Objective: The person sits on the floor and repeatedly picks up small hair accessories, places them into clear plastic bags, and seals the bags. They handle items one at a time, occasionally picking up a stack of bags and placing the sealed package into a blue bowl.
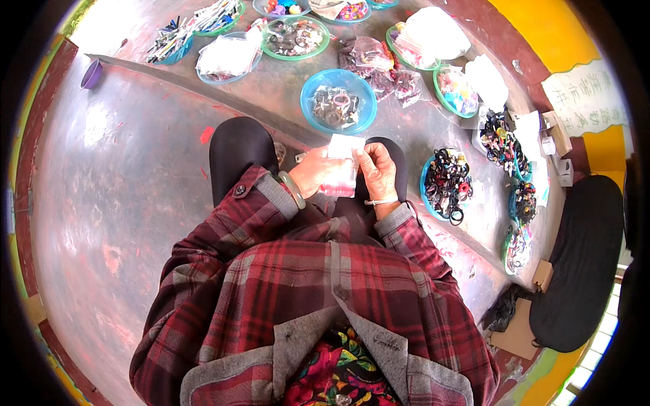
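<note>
Between my knees I hold a small flat packet (pixel 344 150), white at the top and reddish-pink toward the bottom; it looks like a thin plastic bag or card. My left hand (pixel 310 174), with a pale bangle at the wrist, is closed on its left side. On the right side, the thumb and fingers of my right hand (pixel 379 172) pinch its edge. Just beyond the hands stands a blue plastic basin (pixel 313 122) with clear bags of dark hair ties (pixel 336 105) in it. Whatever is inside the packet is too small to make out.
To the right, a blue basin (pixel 425 196) is heaped with dark hair ties. Farther off stand a green basin (pixel 292 57), a basin of pens (pixel 169 44) and several more containers. A step edge (pixel 223 101) crosses the floor; a purple bowl (pixel 91 74) lies far left.
</note>
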`<state>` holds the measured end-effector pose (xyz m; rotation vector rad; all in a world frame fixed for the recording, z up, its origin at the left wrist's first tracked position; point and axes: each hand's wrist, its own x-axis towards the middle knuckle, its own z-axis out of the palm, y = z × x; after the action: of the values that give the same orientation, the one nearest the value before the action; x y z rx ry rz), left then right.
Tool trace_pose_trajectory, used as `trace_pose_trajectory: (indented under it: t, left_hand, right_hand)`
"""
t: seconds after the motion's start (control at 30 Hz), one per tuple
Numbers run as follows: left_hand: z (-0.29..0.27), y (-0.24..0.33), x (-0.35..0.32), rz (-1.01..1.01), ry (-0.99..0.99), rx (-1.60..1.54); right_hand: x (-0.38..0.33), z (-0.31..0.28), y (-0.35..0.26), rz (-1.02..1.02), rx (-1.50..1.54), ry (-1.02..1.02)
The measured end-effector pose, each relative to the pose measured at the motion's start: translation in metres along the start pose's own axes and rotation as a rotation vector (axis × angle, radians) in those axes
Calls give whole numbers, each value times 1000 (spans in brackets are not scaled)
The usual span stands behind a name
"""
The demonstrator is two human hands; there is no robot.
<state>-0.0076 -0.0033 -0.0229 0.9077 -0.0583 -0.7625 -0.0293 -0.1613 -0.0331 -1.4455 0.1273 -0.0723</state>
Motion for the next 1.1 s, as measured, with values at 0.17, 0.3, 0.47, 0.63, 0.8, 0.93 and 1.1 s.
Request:
trace_pose_trajectory:
  t: [0.17, 0.3, 0.47, 0.63, 0.8, 0.93, 1.1]
  left_hand:
    - [0, -1, 0, 1, -1, 103]
    - [-1, 0, 0, 33, 30, 203]
    - [-1, -1, 1, 28, 53, 155]
    - [-4, -4, 3, 9, 64, 93]
    - [0, 0, 1, 28, 98, 8]
    - [-8, -5, 4, 17, 95, 77]
    - [-6, -6, 4, 22, 101, 109]
  right_hand:
    - [2, -2, 6, -17, -22, -3]
    - [3, -2, 8, -4, -32, 15]
    - [4, 2, 11, -12, -158, 86]
    - [0, 5, 0, -250, -483, 164]
    - [-6, 6, -4, -267, -370, 30]
    - [5, -2, 4, -69, -272, 131]
    - [0, 3, 5, -133, -287, 122]
